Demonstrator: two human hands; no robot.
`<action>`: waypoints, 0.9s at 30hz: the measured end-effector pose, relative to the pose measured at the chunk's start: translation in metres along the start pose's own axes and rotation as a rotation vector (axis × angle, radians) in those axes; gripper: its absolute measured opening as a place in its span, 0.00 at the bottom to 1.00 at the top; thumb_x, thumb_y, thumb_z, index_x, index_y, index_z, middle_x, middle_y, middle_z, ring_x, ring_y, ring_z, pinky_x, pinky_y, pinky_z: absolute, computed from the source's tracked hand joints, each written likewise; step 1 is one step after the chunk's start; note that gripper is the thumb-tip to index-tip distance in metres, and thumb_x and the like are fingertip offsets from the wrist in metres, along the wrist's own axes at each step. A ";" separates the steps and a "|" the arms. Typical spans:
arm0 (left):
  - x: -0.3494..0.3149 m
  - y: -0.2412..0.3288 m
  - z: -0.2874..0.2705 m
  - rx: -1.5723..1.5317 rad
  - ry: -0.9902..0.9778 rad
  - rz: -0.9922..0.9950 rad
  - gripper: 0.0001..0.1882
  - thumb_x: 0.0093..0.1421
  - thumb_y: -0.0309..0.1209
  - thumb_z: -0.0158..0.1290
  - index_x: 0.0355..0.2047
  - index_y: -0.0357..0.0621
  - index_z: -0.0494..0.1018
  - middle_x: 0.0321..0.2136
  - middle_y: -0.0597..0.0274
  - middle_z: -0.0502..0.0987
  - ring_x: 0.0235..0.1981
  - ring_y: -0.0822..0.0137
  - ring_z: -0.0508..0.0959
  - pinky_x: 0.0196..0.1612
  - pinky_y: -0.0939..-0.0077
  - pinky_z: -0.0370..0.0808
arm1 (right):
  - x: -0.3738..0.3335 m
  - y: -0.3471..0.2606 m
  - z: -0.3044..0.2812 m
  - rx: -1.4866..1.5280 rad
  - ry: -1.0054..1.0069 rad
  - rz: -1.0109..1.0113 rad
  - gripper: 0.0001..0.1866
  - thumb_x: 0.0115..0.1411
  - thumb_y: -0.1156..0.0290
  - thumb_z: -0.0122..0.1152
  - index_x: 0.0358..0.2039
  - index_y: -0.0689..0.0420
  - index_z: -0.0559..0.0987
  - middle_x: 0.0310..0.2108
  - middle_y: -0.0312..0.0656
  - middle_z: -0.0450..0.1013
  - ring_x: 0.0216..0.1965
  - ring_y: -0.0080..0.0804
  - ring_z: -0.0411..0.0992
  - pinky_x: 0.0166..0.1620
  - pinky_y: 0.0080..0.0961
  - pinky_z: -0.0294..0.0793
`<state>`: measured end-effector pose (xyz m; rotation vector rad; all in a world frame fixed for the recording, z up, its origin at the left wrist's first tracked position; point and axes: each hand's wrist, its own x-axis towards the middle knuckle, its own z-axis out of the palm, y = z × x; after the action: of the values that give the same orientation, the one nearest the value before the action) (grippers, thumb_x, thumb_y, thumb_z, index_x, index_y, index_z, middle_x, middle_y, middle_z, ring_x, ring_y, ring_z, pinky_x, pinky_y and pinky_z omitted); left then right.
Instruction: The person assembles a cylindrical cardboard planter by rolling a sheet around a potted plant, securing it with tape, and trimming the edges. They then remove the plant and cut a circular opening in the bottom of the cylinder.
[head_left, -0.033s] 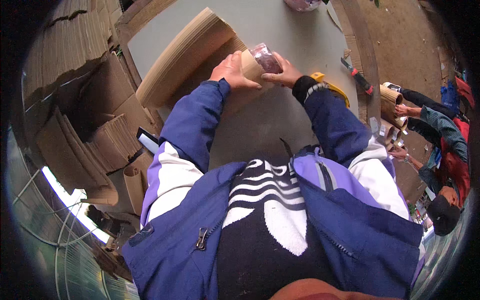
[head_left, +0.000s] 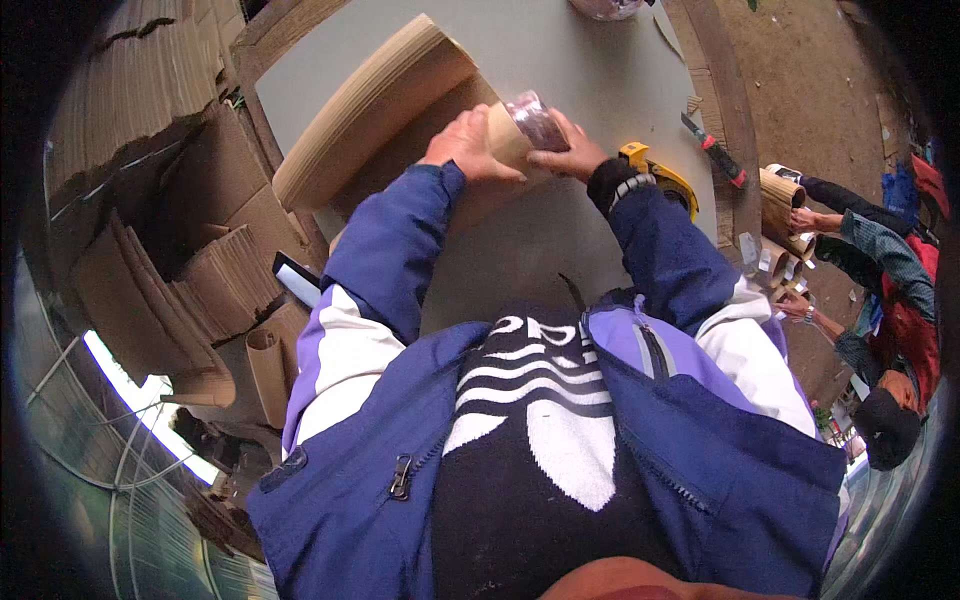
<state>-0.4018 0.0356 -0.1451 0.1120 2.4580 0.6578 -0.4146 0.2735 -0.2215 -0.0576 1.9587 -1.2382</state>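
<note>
A sheet of tan corrugated cardboard (head_left: 365,105) curves across the grey tabletop in front of me, its right end narrowing into a rolled part (head_left: 507,135). My left hand (head_left: 472,147) is closed round this rolled part, thumb pointing right. At the roll's right end is a shiny, clear-looking plastic thing (head_left: 536,118) with a purplish tint; its exact kind is hard to make out. My right hand (head_left: 572,150) grips it from the right, fingers behind and thumb in front. The lower part of the roll is hidden by my hands.
Right of my wrist lie a yellow hand tool (head_left: 660,178) and a red-and-black utility knife (head_left: 715,152). A similar shiny plastic thing (head_left: 607,8) stands at the far edge. Stacked cardboard (head_left: 130,90) fills the left. A co-worker (head_left: 895,275) handles cardboard tubes at right.
Both hands have shifted very slightly, still on the roll and the plastic thing. More of the yellow tool shows beside my right wrist.
</note>
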 end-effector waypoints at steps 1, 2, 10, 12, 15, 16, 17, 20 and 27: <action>-0.008 0.006 0.013 0.009 0.022 0.016 0.63 0.30 0.58 0.74 0.62 0.36 0.60 0.55 0.41 0.71 0.58 0.48 0.72 0.60 0.60 0.70 | -0.011 0.016 0.002 0.052 -0.036 -0.103 0.67 0.38 0.39 0.78 0.71 0.58 0.54 0.66 0.60 0.56 0.68 0.53 0.56 0.68 0.41 0.57; -0.016 0.013 0.023 -0.013 -0.002 0.021 0.63 0.30 0.58 0.74 0.62 0.36 0.60 0.54 0.41 0.71 0.57 0.47 0.72 0.60 0.60 0.71 | -0.027 0.029 0.006 0.052 -0.017 -0.097 0.67 0.38 0.40 0.79 0.71 0.60 0.53 0.65 0.61 0.56 0.68 0.53 0.56 0.68 0.40 0.56; -0.065 0.053 0.070 -0.096 -0.226 -0.012 0.65 0.30 0.57 0.74 0.64 0.36 0.59 0.54 0.37 0.72 0.56 0.44 0.74 0.59 0.59 0.71 | -0.135 0.054 0.014 -0.071 -0.036 0.067 0.69 0.39 0.44 0.79 0.71 0.62 0.48 0.67 0.61 0.52 0.70 0.55 0.52 0.70 0.39 0.53; -0.062 0.050 0.067 -0.108 -0.178 -0.008 0.63 0.30 0.57 0.74 0.63 0.38 0.60 0.52 0.36 0.75 0.55 0.43 0.75 0.58 0.57 0.73 | -0.143 0.035 0.011 -0.336 0.093 -0.059 0.68 0.38 0.45 0.80 0.72 0.55 0.49 0.68 0.57 0.52 0.70 0.54 0.50 0.69 0.45 0.53; -0.056 0.044 0.066 -0.138 -0.181 0.010 0.61 0.31 0.56 0.74 0.62 0.38 0.61 0.52 0.37 0.75 0.55 0.43 0.75 0.58 0.57 0.73 | -0.153 0.004 0.008 -0.756 0.111 -0.300 0.58 0.43 0.49 0.76 0.71 0.45 0.54 0.68 0.52 0.52 0.70 0.55 0.49 0.67 0.56 0.55; -0.053 0.041 0.066 -0.156 -0.198 0.003 0.60 0.32 0.56 0.73 0.61 0.37 0.62 0.52 0.37 0.75 0.55 0.44 0.75 0.57 0.58 0.73 | -0.152 -0.004 0.009 -0.870 0.129 -0.462 0.53 0.46 0.51 0.74 0.71 0.42 0.56 0.68 0.50 0.53 0.70 0.57 0.48 0.66 0.60 0.55; -0.050 0.038 0.066 -0.166 -0.220 -0.002 0.59 0.32 0.57 0.73 0.60 0.36 0.63 0.51 0.37 0.75 0.54 0.44 0.76 0.57 0.58 0.73 | -0.148 -0.011 0.011 -0.959 0.092 -0.481 0.48 0.50 0.54 0.70 0.69 0.40 0.57 0.68 0.49 0.53 0.70 0.58 0.48 0.65 0.62 0.56; -0.038 0.024 0.064 -0.294 -0.257 0.025 0.55 0.33 0.54 0.73 0.59 0.36 0.65 0.50 0.40 0.76 0.53 0.46 0.76 0.58 0.60 0.72 | -0.122 -0.023 0.017 -1.080 0.085 -0.637 0.51 0.39 0.65 0.75 0.66 0.38 0.63 0.68 0.43 0.54 0.66 0.63 0.52 0.63 0.55 0.64; -0.017 -0.011 0.075 -0.658 -0.367 0.185 0.51 0.43 0.49 0.71 0.63 0.38 0.62 0.59 0.49 0.71 0.62 0.57 0.69 0.66 0.64 0.63 | -0.085 -0.042 0.014 -1.187 -0.082 -0.642 0.43 0.50 0.69 0.67 0.67 0.40 0.61 0.67 0.47 0.56 0.63 0.67 0.57 0.57 0.50 0.76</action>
<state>-0.3445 0.0549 -0.1942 0.1803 1.7954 1.3573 -0.3632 0.2781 -0.1413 -1.3715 2.4000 -0.2106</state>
